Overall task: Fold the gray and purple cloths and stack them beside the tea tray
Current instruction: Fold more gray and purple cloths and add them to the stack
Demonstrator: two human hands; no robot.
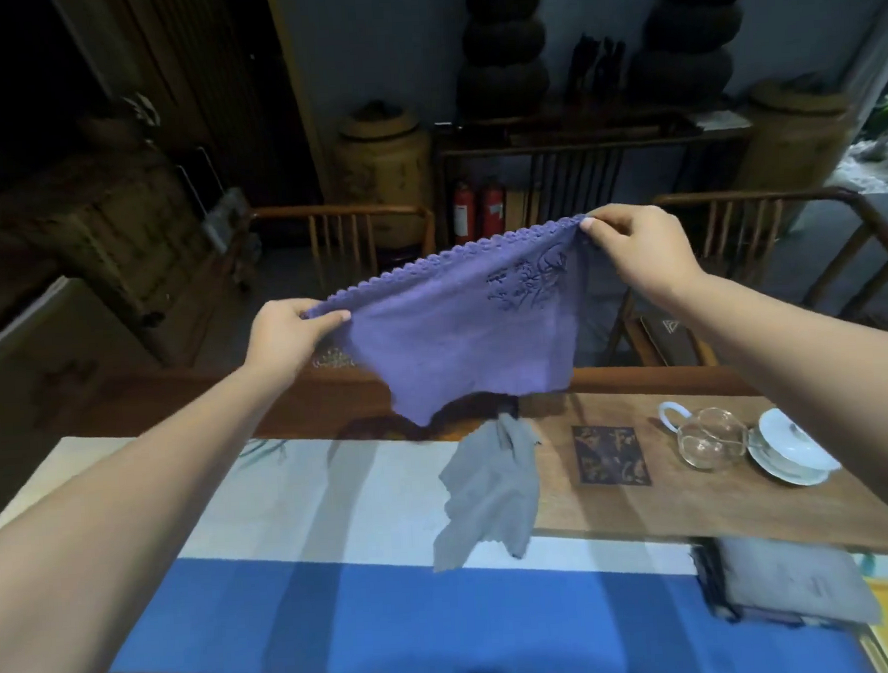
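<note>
purple cloth: scallop-edged purple fabric cloth (pixel 457 325) with dark embroidery, spread open, hanging in the air above the far table edge
gray cloth: plain gray fabric cloth (pixel 486 493), crumpled, unfolded, lying at the wooden tea tray's (pixel 698 508) left end

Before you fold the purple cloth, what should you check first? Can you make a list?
1. Left hand pinches a top corner of the purple cloth: ok.
2. Right hand pinches the other top corner: ok.
3. Top edge level: not ok, the right side is higher.
4. Cloth hangs clear of the table: ok.
5. Gray cloth already folded: not ok, it lies crumpled.
6. Glass pitcher and white cup out of the way: ok, off to the right.
</note>
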